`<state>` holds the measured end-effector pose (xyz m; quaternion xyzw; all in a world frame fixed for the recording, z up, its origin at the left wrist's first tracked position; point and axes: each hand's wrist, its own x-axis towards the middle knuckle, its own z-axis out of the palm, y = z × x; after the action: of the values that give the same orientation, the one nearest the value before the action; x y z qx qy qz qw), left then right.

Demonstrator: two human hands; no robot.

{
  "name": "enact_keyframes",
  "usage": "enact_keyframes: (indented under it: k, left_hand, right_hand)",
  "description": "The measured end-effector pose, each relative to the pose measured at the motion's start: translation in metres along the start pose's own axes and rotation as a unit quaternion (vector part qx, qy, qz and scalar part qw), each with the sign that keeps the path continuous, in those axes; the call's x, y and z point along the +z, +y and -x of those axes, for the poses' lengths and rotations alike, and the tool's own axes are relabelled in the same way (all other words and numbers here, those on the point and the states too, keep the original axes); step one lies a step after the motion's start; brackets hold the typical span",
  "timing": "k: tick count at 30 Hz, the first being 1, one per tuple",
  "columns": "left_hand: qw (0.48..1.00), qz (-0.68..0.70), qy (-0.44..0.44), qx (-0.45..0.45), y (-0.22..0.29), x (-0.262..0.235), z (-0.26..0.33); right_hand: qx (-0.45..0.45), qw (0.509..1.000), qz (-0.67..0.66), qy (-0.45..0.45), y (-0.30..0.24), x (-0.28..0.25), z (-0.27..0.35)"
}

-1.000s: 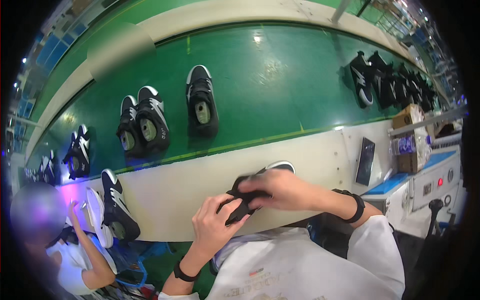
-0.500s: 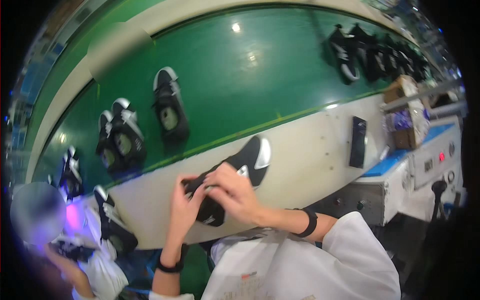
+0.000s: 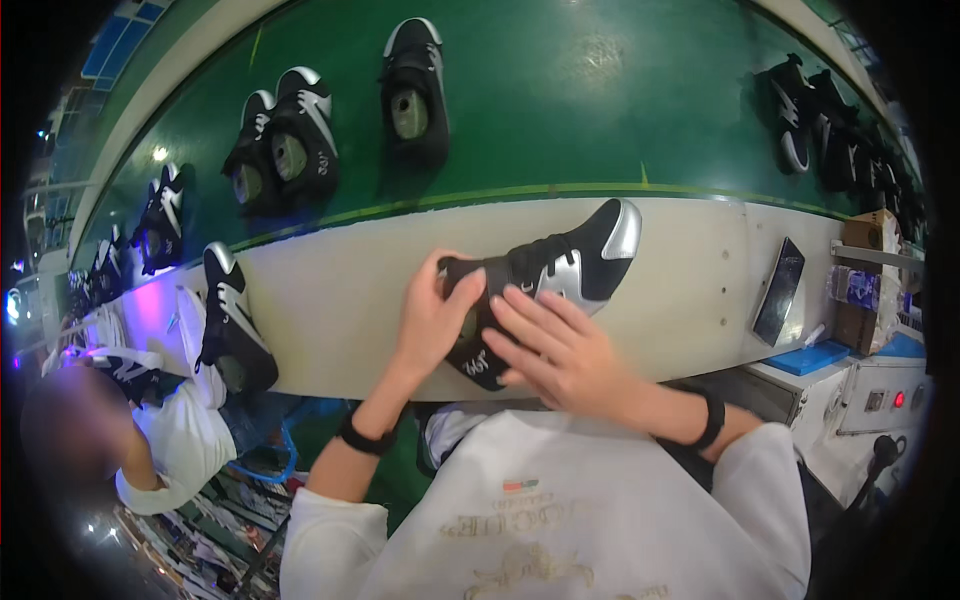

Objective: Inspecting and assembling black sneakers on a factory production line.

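Observation:
A black sneaker point(image 3: 605, 235) with a silver toe cap and silver side panel rests on the pale bench strip, its toe toward the far right. My left hand point(image 3: 428, 325) is closed on its tongue and collar, thumb over the edge and fingers behind. Across the near side of the shoe lies my right hand point(image 3: 570, 355), fingers stretched out and touching the upper between the laces and the heel. The fingers partly cover the shoe's opening and side.
Past the bench, a green conveyor point(image 3: 540, 120) carries several similar sneakers. One sneaker point(image 3: 238, 325) lies at the bench's left, near a co-worker's white sleeve point(image 3: 185, 440). A phone-like dark slab point(image 3: 780, 290), a cardboard box point(image 3: 868, 235) and a machine with a red light point(image 3: 898, 400) stand right.
The view has shifted, so the bench sits differently. My right hand has gone from fingers bent at the shoe's collar to stretched along its side. My left hand still grips the collar area.

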<state>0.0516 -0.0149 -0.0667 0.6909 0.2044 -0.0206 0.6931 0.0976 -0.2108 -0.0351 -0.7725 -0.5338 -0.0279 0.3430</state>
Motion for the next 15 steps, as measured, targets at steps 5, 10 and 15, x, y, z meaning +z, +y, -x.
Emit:
enact_keyframes:
  k: [5, 10, 15]
  left_hand:
    - [0.972, -0.195, 0.042, 0.124, 0.033, 0.034, 0.052]
    - [0.913, -0.296, 0.026, 0.280, 0.028, 0.062, 0.077]
    - [0.888, -0.329, 0.014, 0.322, 0.020, 0.071, 0.087]
  right_hand:
    - [0.187, 0.951, -0.234, 0.075, -0.026, -0.026, 0.062]
    - [0.306, 0.924, -0.209, 0.099, -0.041, -0.036, 0.085]
    - [0.368, 0.901, -0.212, 0.091, -0.049, -0.040, 0.093]
